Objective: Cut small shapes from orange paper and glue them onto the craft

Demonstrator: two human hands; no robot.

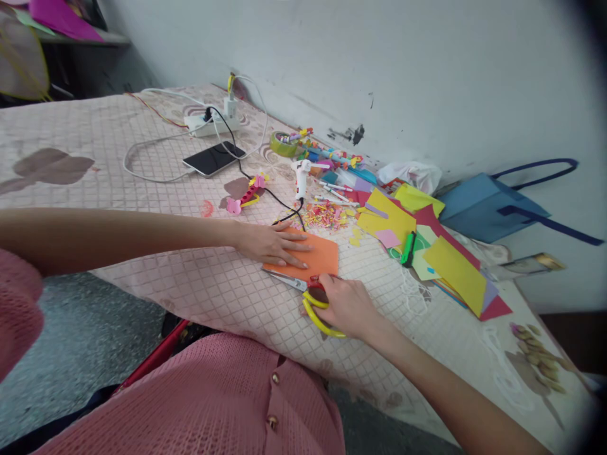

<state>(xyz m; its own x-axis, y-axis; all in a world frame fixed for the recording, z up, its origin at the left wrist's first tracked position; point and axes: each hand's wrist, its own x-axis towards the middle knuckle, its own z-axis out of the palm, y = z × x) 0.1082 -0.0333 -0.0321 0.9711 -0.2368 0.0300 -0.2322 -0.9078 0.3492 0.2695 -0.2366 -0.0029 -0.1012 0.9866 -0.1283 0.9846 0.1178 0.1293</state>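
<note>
A sheet of orange paper (322, 254) lies on the patterned tablecloth near the table's front edge. My left hand (270, 243) rests flat on it with the fingers stretched out. In my right hand (348, 303) is a pair of scissors (324, 325) with yellow and red handles. Their blades point left along the paper's near edge; whether they touch the paper I cannot tell. Just beyond the paper are a heap of tiny coloured paper bits (327, 216) and a white glue gun (302, 179).
Coloured paper sheets (448, 262) and a green cutter (408, 249) lie to the right, before a blue bag (493, 205). A tablet (213, 159) and a power strip (211, 124) with trailing cables occupy the far left. A roll of tape (283, 146) sits near the wall.
</note>
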